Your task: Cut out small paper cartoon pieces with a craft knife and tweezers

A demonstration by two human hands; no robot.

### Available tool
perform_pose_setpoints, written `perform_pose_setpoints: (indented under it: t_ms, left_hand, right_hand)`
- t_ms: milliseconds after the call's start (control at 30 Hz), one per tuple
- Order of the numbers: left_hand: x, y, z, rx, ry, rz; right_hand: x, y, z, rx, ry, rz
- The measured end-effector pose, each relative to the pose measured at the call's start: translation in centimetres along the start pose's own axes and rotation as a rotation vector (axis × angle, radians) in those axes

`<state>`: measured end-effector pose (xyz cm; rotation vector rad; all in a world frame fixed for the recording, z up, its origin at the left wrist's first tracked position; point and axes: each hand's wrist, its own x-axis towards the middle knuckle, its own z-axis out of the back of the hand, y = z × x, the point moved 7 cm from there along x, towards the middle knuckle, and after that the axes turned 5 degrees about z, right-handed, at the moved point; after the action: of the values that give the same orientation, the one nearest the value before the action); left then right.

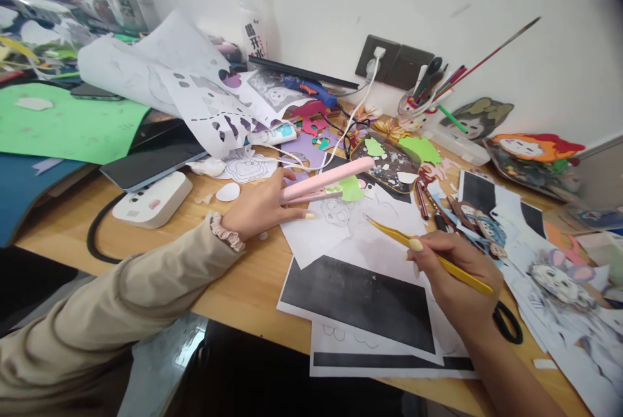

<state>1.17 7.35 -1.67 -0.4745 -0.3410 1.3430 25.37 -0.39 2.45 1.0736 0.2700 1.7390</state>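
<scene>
Right, head view, label by label as I see it:

Left hand (260, 209): I have it flat on the desk (233, 287), fingers stretched toward the pink iron (324, 182). Two fingers close on the iron's near end; I judge that as steadying it so the tip stays put.

Pink iron: lies near the middle of the desk, long axis running from the left hand up and right. Its far tip points at the dark tray (389, 161) and sits over the green scrap (351, 189), as if pressing it.

Cord (357, 109): white, running from the socket (377, 57) on the wall down toward the iron.

Right hand (455, 281): fingers pinched on the yellow tweezers (428, 255), held pen-fashion, thumb on top.

Yellow tweezers: long axis slants from the right hand up and left. The tip points at the white sheet (360, 229) with a faint drawing and rests just over it; I cannot tell whether it touches. The low angle suits picking at something small on the paper.

White sheet: lies between both hands, on top of the black paper (360, 300).

Around: cut stencil paper (195, 89) at upper left, bottle (252, 21) by the wall, brush cup (418, 102) near the socket, paper figures (535, 148) at right.
</scene>
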Motion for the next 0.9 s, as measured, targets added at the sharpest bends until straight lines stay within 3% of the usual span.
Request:
perform_pose_setpoints:
  t_ms: [167, 300, 567, 900]
  left_hand:
    - [-0.5, -0.4, 1.3, 0.044, -0.085, 0.049]
    - [-0.8, -0.9, 1.4, 0.046, -0.084, 0.022]
    - [-1.0, -1.3, 1.6, 0.164, -0.139, -0.020]
    - [-1.2, -1.4, 1.9, 0.207, -0.188, -0.033]
  right_hand:
    - [-0.2, 0.6, 0.9, -0.136, -0.165, 0.088]
    - [-0.3, 1.3, 0.4, -0.179, -0.108, 0.200]
    - [-0.2, 1.4, 0.1, -0.230, -0.059, 0.198]
    - [-0.4, 2.4, -0.6, -0.336, 0.028, 0.303]
